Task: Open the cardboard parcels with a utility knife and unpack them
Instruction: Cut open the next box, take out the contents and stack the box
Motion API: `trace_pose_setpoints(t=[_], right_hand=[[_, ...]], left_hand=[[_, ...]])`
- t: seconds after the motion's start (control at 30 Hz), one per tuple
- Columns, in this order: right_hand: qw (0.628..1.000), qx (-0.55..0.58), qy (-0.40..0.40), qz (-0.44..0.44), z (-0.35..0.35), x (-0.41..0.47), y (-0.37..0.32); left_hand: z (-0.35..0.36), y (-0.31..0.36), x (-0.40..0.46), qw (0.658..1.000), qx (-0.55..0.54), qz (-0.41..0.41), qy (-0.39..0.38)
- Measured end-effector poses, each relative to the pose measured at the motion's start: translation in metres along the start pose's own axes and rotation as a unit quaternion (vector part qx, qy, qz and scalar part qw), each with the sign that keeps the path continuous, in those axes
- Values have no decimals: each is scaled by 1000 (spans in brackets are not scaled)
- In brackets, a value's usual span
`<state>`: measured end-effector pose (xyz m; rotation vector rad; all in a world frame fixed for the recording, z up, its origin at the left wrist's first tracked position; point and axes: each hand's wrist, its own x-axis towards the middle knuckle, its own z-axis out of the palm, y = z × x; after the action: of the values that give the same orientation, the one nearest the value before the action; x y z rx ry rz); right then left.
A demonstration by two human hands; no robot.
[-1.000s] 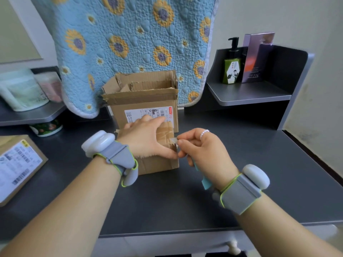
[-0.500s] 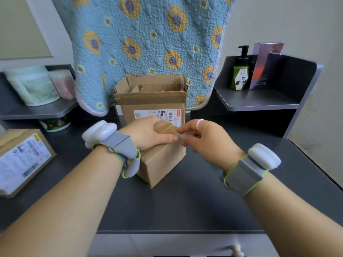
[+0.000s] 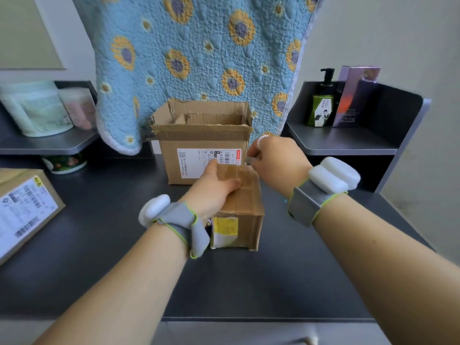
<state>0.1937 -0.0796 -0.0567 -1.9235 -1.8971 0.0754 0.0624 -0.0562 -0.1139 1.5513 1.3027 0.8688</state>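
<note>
The small box (image 3: 245,207) sits near the middle of the tabletop (image 3: 286,277), sealed, its top taped over and a torn yellow-and-white label on the near side; just behind it stands an open box (image 3: 202,143) with raised flaps and a white shipping label, and another labelled parcel (image 3: 22,207) lies at the left edge. The left hand (image 3: 214,188) lies flat on the small box's top, fingers spread and pressing down. The right hand (image 3: 276,160) hovers at its far right corner, fingers pinched tight on the knife (image 3: 249,159), only the grey tip showing.
</note>
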Motion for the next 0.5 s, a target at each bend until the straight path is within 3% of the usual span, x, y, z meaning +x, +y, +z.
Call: trace_pose_setpoints(t=[0.2, 0.5], right_hand=[[999, -20, -30, 10, -1, 5, -6], [998, -43, -27, 20, 10, 14, -12]], left_hand=[[18, 1, 1, 997, -72, -17, 35], [19, 4, -4, 996, -71, -17, 50]])
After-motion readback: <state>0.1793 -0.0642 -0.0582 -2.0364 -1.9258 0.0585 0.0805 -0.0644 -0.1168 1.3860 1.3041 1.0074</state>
